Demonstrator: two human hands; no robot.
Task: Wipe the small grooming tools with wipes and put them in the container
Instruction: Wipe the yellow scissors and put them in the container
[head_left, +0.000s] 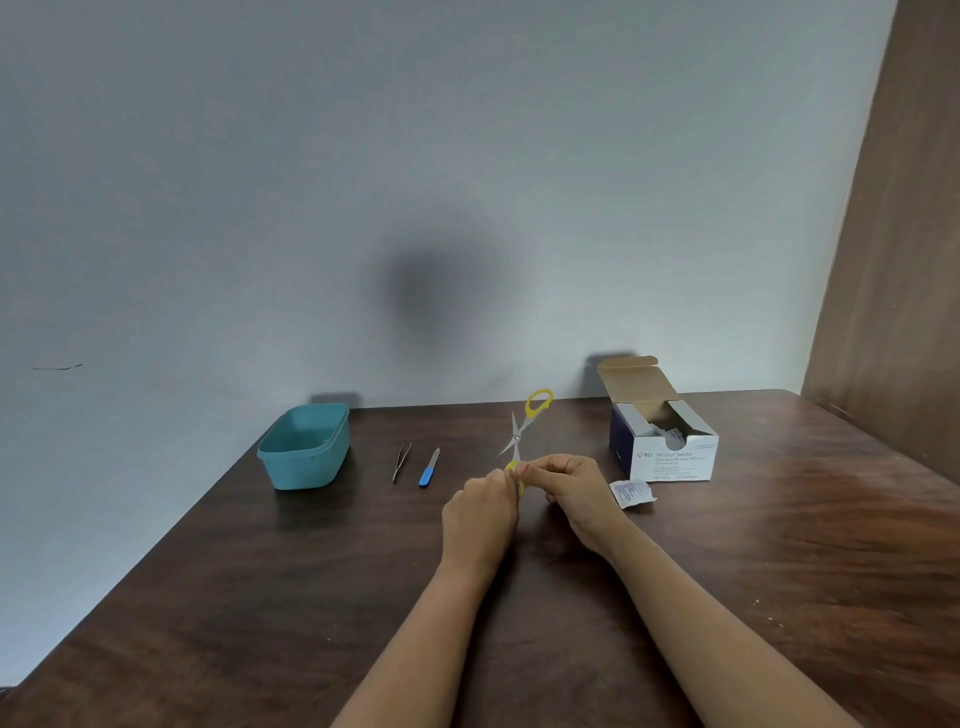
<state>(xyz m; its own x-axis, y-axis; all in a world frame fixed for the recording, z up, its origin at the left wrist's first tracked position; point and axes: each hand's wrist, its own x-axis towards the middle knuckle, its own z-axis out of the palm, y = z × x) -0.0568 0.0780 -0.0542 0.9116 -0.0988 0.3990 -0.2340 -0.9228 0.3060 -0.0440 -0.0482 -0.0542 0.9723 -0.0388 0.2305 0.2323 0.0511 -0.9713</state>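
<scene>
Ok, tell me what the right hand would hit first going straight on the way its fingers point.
The right hand points leftward, touching the lower yellow handle of the scissors; going on, it would likely press into the left hand gripping them.

A dark wooden table (260, 597) fills the near scene and runs to a pale grey wall (363, 156) at the far side. A soft round shadow (421, 291) sits mid-wall, with a thin dark mark (57, 367) far left. A brown wooden panel (893, 260) stands at the right.
</scene>
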